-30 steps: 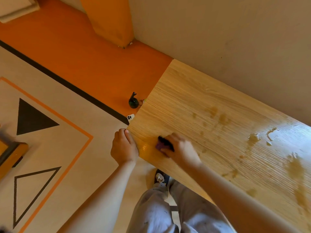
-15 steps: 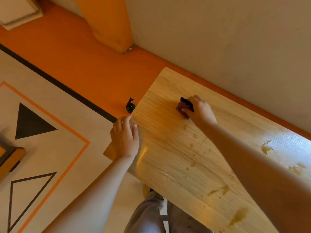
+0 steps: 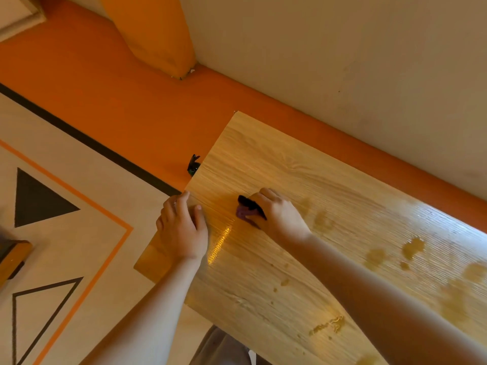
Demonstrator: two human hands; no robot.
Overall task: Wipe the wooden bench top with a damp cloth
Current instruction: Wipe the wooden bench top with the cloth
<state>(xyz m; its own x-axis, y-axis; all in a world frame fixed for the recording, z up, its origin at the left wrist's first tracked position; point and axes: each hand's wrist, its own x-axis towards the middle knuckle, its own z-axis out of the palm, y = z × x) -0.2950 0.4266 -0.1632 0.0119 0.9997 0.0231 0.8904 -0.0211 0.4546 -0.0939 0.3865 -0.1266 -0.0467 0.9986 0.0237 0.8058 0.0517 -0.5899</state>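
The wooden bench top [image 3: 276, 272] runs from the centre to the lower right, light oak grain with wet patches and brownish stains [image 3: 413, 247] toward the right. My right hand [image 3: 276, 214] presses a small dark purple cloth [image 3: 246, 208] flat onto the wood near the bench's left end. Most of the cloth is hidden under the fingers. My left hand [image 3: 183, 230] grips the bench's left edge, thumb on top of the wood.
A small dark spray bottle [image 3: 193, 165] stands on the orange floor just past the bench's left end. A pale wall [image 3: 342, 61] runs behind the bench. A patterned floor mat [image 3: 66, 206] lies to the left; my trouser legs [image 3: 221, 349] show below.
My right hand has slid the cloth from the bench's far side back toward the near left edge. Before that it swept outward. My left hand stayed on the edge.
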